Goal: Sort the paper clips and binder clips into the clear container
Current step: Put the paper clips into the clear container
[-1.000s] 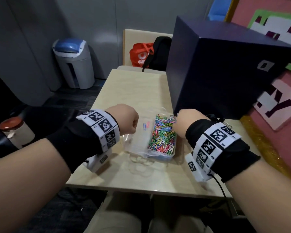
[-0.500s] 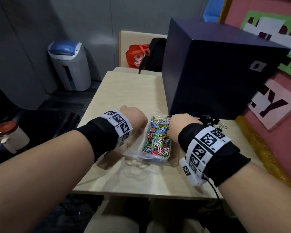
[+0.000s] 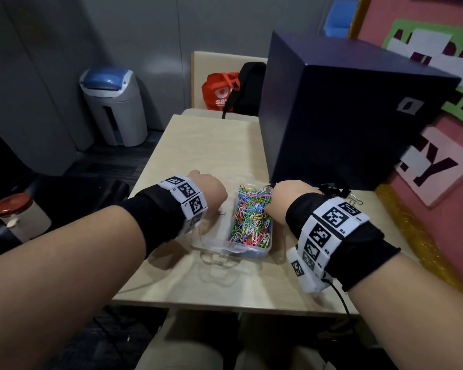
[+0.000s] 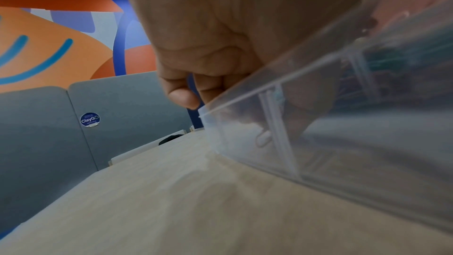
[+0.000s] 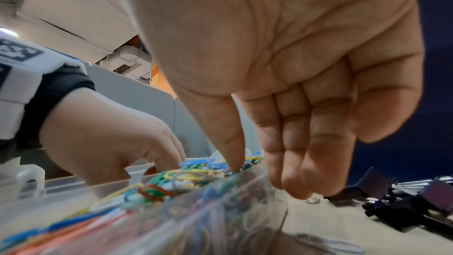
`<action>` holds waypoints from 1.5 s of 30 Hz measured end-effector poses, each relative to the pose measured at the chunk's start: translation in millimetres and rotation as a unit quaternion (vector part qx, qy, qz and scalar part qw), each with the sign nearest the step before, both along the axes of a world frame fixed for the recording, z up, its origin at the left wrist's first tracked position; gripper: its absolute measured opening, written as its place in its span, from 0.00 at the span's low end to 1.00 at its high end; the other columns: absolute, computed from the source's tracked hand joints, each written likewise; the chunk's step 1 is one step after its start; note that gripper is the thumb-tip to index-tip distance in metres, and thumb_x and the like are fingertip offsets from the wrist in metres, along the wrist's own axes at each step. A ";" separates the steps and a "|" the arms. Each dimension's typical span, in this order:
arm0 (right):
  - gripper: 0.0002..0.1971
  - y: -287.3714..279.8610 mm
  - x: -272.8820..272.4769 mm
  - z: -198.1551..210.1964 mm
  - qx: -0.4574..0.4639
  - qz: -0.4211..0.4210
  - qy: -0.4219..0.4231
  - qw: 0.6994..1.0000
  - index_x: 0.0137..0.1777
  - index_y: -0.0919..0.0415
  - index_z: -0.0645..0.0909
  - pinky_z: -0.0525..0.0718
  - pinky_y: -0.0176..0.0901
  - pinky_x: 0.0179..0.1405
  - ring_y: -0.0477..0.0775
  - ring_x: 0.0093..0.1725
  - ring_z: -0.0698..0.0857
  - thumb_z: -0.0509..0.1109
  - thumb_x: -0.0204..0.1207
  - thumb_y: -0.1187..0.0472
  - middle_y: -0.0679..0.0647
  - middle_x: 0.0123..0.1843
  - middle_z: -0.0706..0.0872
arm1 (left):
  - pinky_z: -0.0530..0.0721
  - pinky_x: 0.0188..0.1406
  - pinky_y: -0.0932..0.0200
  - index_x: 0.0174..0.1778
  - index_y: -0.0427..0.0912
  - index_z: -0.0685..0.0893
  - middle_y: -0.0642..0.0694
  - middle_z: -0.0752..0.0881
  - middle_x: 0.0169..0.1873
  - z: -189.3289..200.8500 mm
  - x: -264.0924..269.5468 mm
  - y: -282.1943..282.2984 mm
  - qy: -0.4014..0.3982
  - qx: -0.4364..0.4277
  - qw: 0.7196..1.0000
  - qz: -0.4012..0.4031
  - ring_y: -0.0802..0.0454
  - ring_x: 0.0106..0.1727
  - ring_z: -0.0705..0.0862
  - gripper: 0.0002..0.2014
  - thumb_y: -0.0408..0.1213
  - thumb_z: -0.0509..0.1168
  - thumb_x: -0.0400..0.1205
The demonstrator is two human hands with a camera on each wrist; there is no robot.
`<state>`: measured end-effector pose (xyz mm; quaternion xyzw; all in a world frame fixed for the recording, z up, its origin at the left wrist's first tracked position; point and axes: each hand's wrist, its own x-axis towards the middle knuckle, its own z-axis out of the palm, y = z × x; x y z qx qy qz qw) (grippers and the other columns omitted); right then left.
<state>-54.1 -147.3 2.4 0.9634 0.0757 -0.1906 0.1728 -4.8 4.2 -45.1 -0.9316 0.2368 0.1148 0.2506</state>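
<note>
A clear container sits on the pale table. Its right compartment is heaped with coloured paper clips. A single clip lies in the left compartment. My left hand grips the container's left wall, fingers curled at the rim. My right hand pinches the right wall, thumb among the clips and fingers outside. Black binder clips lie just beyond it. One loose paper clip lies beside the container.
A big dark blue box fills the table's back right, against a pink board. Behind the table stands a chair with a red bag and a black backpack. A grey bin and a red-lidded jar are at the left.
Both hands have slid forward along the container's sides, the left one from the near left corner to the left wall. The container has stayed put.
</note>
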 end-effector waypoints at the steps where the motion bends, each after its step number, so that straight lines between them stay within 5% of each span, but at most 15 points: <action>1: 0.17 0.3 -0.5 1.8 0.000 -0.003 0.003 1.000 0.62 0.64 0.82 0.81 0.48 0.60 0.59 0.61 0.83 0.52 0.87 0.60 0.59 0.65 0.84 | 0.68 0.47 0.52 0.55 0.46 0.86 0.47 0.86 0.53 -0.1 -1.4 0.8 -0.003 -0.003 1.000 -0.003 0.43 0.58 0.84 0.11 0.45 0.64 0.82; 7: 0.18 -2.4 1.6 6.6 0.029 -0.018 -0.035 0.999 0.68 0.64 0.80 0.82 0.48 0.63 0.60 0.65 0.82 0.55 0.84 0.66 0.59 0.66 0.83 | 0.69 0.45 0.55 0.51 0.46 0.87 0.47 0.87 0.50 16.5 -10.3 2.7 -0.026 -0.091 0.996 -0.001 0.43 0.53 0.84 0.10 0.44 0.63 0.81; 12: 0.17 -2.2 2.5 3.4 0.072 -0.054 -0.037 0.995 0.67 0.63 0.80 0.83 0.47 0.63 0.60 0.64 0.83 0.58 0.82 0.65 0.58 0.65 0.84 | 0.83 0.52 0.52 0.49 0.50 0.86 0.49 0.87 0.49 34.9 -14.1 -5.4 -0.018 -0.253 0.967 -0.008 0.44 0.53 0.83 0.08 0.44 0.63 0.81; 15: 0.12 -3.8 -2.2 2.3 0.070 -0.054 -0.034 0.996 0.50 0.60 0.82 0.81 0.45 0.54 0.59 0.56 0.84 0.56 0.85 0.60 0.58 0.56 0.84 | 0.82 0.59 0.51 0.61 0.50 0.85 0.51 0.88 0.51 37.0 -12.2 -7.6 -0.003 -0.294 0.956 -0.007 0.47 0.58 0.83 0.14 0.49 0.67 0.81; 17: 0.16 -7.1 -4.0 -2.4 0.075 -0.064 -0.016 0.995 0.31 0.53 0.71 0.82 0.45 0.51 0.59 0.50 0.84 0.59 0.83 0.56 0.55 0.47 0.80 | 0.81 0.60 0.54 0.64 0.48 0.84 0.52 0.90 0.50 37.2 -9.9 -4.5 0.004 -0.324 0.946 0.002 0.49 0.58 0.84 0.18 0.50 0.68 0.80; 19: 0.19 -7.6 -5.0 -7.7 0.087 -0.060 0.024 0.994 0.28 0.52 0.67 0.85 0.46 0.54 0.58 0.47 0.86 0.63 0.81 0.55 0.53 0.44 0.81 | 0.81 0.59 0.55 0.62 0.47 0.84 0.53 0.90 0.48 38.9 -9.1 -0.5 0.007 -0.344 0.939 0.012 0.50 0.55 0.84 0.17 0.50 0.69 0.80; 24: 0.15 4.2 -1.4 -5.8 -0.030 0.012 0.097 0.995 0.37 0.60 0.77 0.77 0.38 0.31 0.54 0.35 0.80 0.57 0.85 0.61 0.55 0.43 0.85 | 0.80 0.51 0.57 0.53 0.47 0.87 0.51 0.88 0.46 44.5 -14.6 9.8 0.016 -0.279 0.960 0.026 0.48 0.51 0.84 0.10 0.46 0.66 0.81; 28: 0.17 4.9 3.9 -3.6 -0.063 0.037 0.061 0.995 0.68 0.65 0.79 0.82 0.51 0.60 0.61 0.66 0.82 0.55 0.85 0.64 0.59 0.66 0.83 | 0.80 0.52 0.59 0.54 0.50 0.89 0.51 0.90 0.50 43.4 -23.5 19.8 0.052 -0.210 0.976 0.022 0.48 0.53 0.85 0.11 0.45 0.65 0.81; 35: 0.16 -4.8 17.6 -9.4 0.055 -0.064 -0.026 0.996 0.63 0.64 0.82 0.82 0.51 0.54 0.63 0.61 0.84 0.56 0.82 0.65 0.60 0.63 0.84 | 0.82 0.56 0.59 0.53 0.52 0.89 0.56 0.90 0.49 44.4 -33.0 30.5 0.146 -0.196 0.969 0.028 0.55 0.53 0.86 0.16 0.56 0.71 0.75; 38: 0.22 -3.1 14.4 -12.9 0.150 -0.041 -0.109 0.982 0.71 0.51 0.75 0.80 0.56 0.60 0.64 0.65 0.78 0.56 0.79 0.66 0.58 0.66 0.76 | 0.80 0.56 0.62 0.58 0.55 0.86 0.60 0.87 0.53 44.3 -32.4 31.0 0.147 -0.182 0.972 0.015 0.57 0.58 0.84 0.18 0.53 0.74 0.73; 41: 0.38 6.9 5.0 -15.1 0.156 0.033 -0.059 0.985 0.77 0.31 0.61 0.72 0.57 0.68 0.62 0.71 0.69 0.60 0.74 0.70 0.52 0.73 0.68 | 0.74 0.50 0.61 0.62 0.60 0.83 0.62 0.82 0.56 44.3 -31.0 33.3 0.122 -0.127 0.984 0.021 0.56 0.61 0.80 0.22 0.52 0.74 0.72; 45: 0.37 12.8 5.2 -12.4 0.086 0.029 -0.019 0.996 0.78 0.30 0.59 0.66 0.58 0.75 0.63 0.77 0.61 0.63 0.76 0.65 0.52 0.80 0.60 | 0.74 0.55 0.57 0.61 0.61 0.83 0.59 0.83 0.58 39.8 -29.9 35.8 0.089 -0.077 0.993 0.005 0.53 0.64 0.78 0.18 0.52 0.73 0.74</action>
